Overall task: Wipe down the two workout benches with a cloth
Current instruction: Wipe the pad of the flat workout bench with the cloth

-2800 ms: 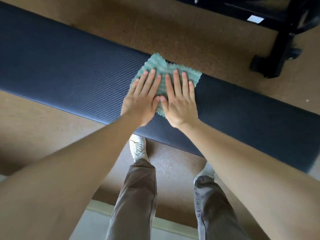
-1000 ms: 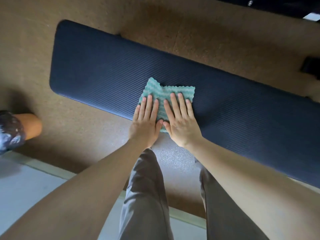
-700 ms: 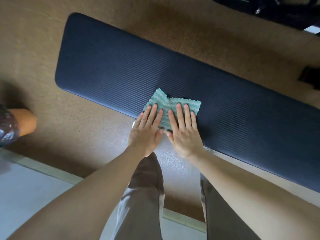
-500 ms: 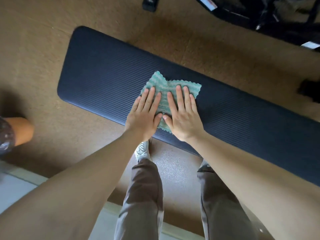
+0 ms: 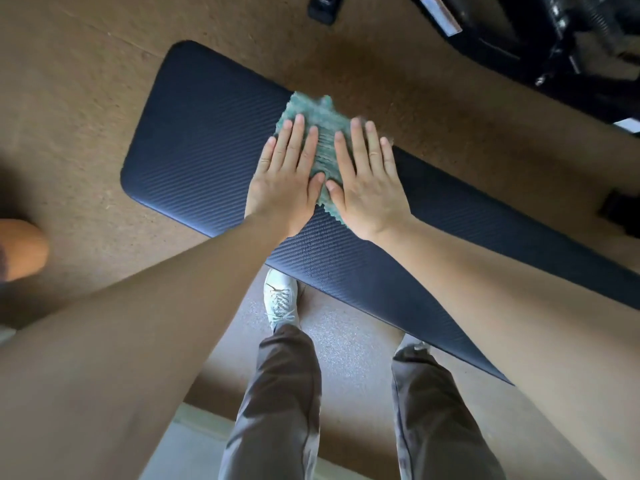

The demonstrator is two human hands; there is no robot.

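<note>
A long dark blue ribbed bench pad (image 5: 194, 147) runs from upper left to lower right across the view. A green striped cloth (image 5: 323, 133) lies flat on it near the far edge. My left hand (image 5: 287, 178) and my right hand (image 5: 367, 181) press side by side on the cloth, fingers straight, thumbs almost touching. The cloth's far corner sticks out past my fingertips, and its near corner shows between my wrists.
Brown speckled floor surrounds the bench. Black gym equipment (image 5: 540, 46) stands at the top right, with a black foot (image 5: 323, 8) at the top edge. My legs in grey trousers and a white shoe (image 5: 280, 299) stand below the bench. Another person's leg (image 5: 20, 251) shows at the far left.
Both hands have pushed the cloth away from the near edge toward the far edge of the pad. More of the bench's left end has come into view.
</note>
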